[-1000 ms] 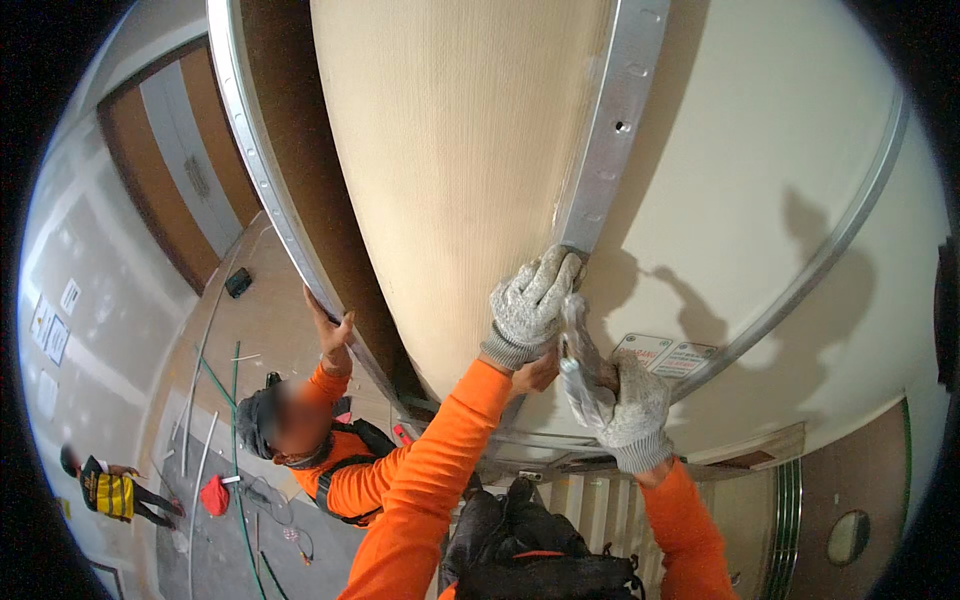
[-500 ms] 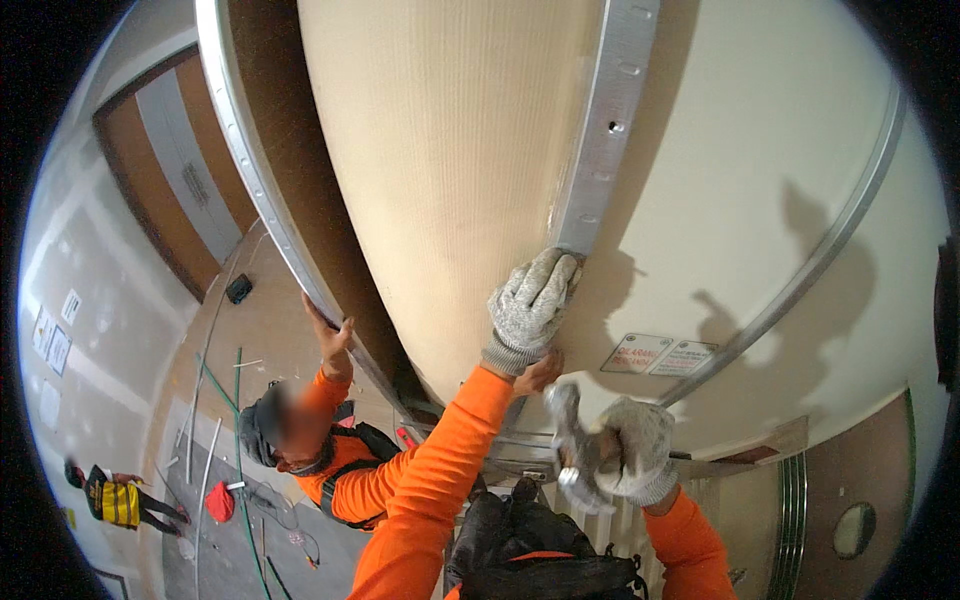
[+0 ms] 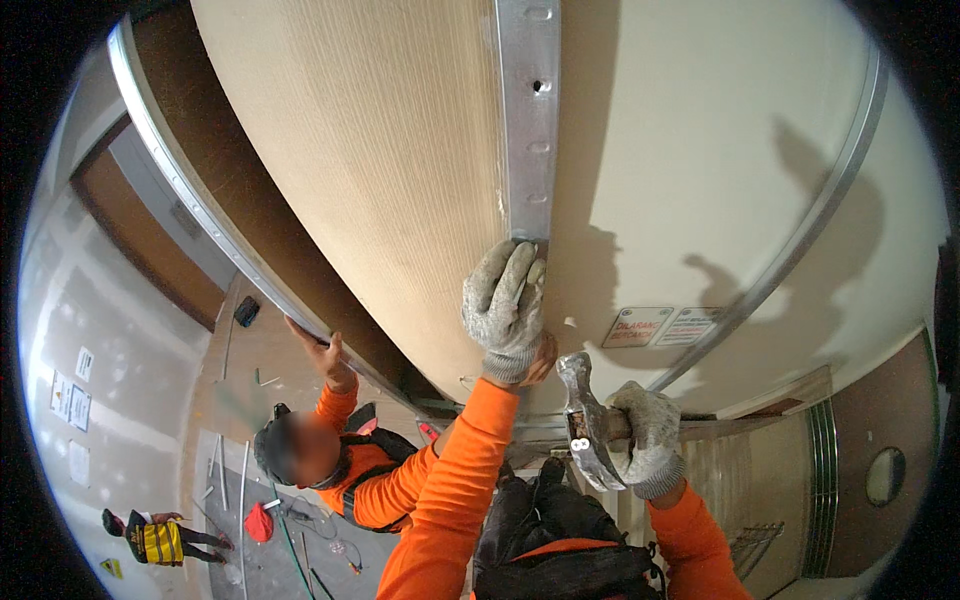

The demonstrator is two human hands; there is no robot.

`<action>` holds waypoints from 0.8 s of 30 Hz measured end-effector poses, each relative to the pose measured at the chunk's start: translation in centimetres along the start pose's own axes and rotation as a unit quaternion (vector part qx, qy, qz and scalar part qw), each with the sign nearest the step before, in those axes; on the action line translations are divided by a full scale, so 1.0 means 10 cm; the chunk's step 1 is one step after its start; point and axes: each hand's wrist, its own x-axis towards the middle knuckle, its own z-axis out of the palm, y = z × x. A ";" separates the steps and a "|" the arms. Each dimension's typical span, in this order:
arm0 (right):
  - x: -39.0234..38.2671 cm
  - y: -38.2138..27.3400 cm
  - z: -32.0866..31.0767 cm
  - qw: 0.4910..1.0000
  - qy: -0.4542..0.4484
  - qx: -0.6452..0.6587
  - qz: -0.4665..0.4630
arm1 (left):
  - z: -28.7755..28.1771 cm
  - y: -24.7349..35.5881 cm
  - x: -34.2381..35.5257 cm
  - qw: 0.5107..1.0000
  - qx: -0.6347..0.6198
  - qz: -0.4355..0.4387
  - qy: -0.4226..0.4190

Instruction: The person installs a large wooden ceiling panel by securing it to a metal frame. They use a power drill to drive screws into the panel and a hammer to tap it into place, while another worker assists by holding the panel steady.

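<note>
My left hand [image 3: 505, 305], in a grey knit glove, is closed around a perforated metal channel [image 3: 530, 130] running up a pale wood-grain panel [image 3: 370, 140]. Its fingertips curl over the channel, and whether they also pinch something small is hidden. My right hand [image 3: 645, 435], gloved alike, grips a claw hammer [image 3: 590, 425] by its handle. The worn steel head is apart from the channel, below and right of my left hand. A co-worker's bare hand [image 3: 543, 360] shows just behind my left wrist, and the co-worker's other hand [image 3: 325, 355] holds a second metal channel [image 3: 210, 215] at the left.
A co-worker in an orange sleeve [image 3: 400, 485] is close by on my left. Several thin rods [image 3: 243, 510] and a red object [image 3: 259, 523] lie on the floor. Another person in a yellow vest [image 3: 162, 543] stands farther off. Signs [image 3: 660, 327] hang on the cream wall.
The view has turned, so the panel and channel appear farther left. My left hand stays on the channel. The hammer is slightly higher in view, still in my right hand.
</note>
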 end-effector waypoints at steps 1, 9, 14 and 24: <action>0.01 0.01 -0.01 1.000 -0.004 -0.004 -0.002 | 0.01 0.02 0.01 1.000 0.008 -0.005 0.000; 0.09 -0.02 -0.02 0.999 -0.028 -0.014 0.028 | 0.12 -0.01 -0.02 0.998 0.032 0.000 0.050; 0.08 -0.03 -0.12 0.995 -0.069 0.031 0.067 | 0.15 0.12 0.01 0.999 0.027 0.018 0.034; 0.07 -0.08 -0.38 0.993 -0.088 -0.042 -0.072 | 0.35 0.20 -0.02 0.997 -0.010 0.044 0.068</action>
